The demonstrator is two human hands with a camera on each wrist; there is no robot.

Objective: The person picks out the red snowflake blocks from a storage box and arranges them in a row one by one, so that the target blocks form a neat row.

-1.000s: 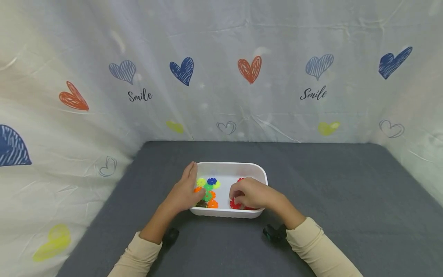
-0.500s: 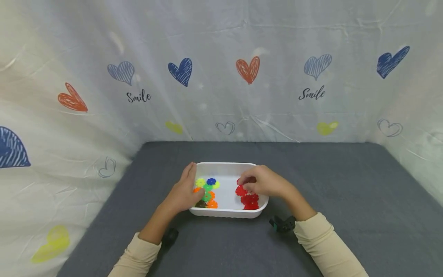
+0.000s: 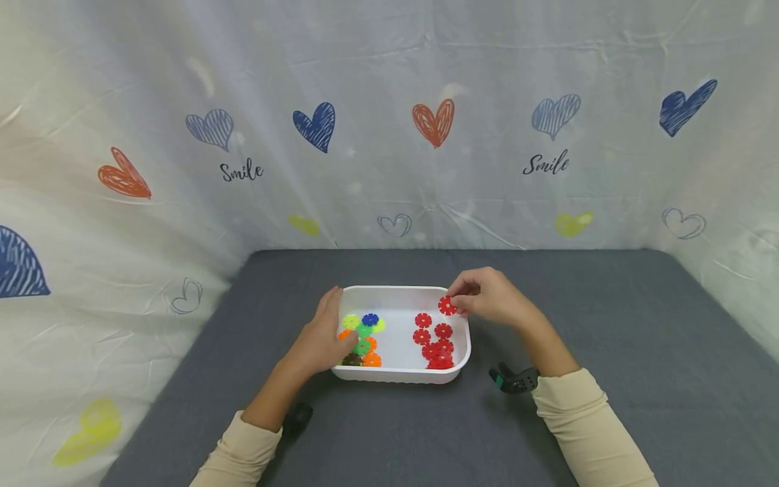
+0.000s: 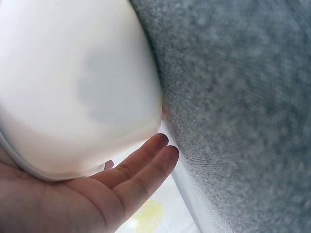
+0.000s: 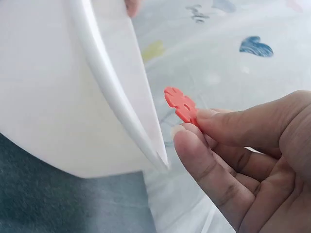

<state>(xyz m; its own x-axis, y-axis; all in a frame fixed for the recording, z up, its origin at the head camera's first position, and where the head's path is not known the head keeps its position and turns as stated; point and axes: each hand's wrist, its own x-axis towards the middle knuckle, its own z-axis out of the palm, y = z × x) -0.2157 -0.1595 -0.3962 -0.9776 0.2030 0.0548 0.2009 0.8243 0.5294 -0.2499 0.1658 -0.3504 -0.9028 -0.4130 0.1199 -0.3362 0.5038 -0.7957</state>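
Observation:
A white plastic tray (image 3: pixel 402 376) stands on the grey cloth. My left hand (image 3: pixel 325 340) holds its left wall, the thumb over the rim inside and the fingers lying along the outside in the left wrist view. At the tray's far right corner, my right hand (image 3: pixel 494 297) pinches a red flower-shaped disc (image 5: pixel 181 104) between thumb and forefinger, raised above the rim. Several more red discs (image 3: pixel 422 336) lie inside on the right, some overlapping. On the left side are yellow, green and orange discs (image 3: pixel 372 360), a blue disc (image 3: pixel 370 319) and a dark one, partly covered by the left thumb.
Grey cloth (image 3: pixel 578 325) surrounds the tray on the table. Behind and at the left hangs a pale curtain (image 3: pixel 365 81) printed with hearts. A black wrist device (image 3: pixel 514 379) sits below the right wrist.
The right hand has moved from the red discs inside the tray to its far right corner, now lifting one disc. The red discs lie uncovered. The left hand stays on the tray.

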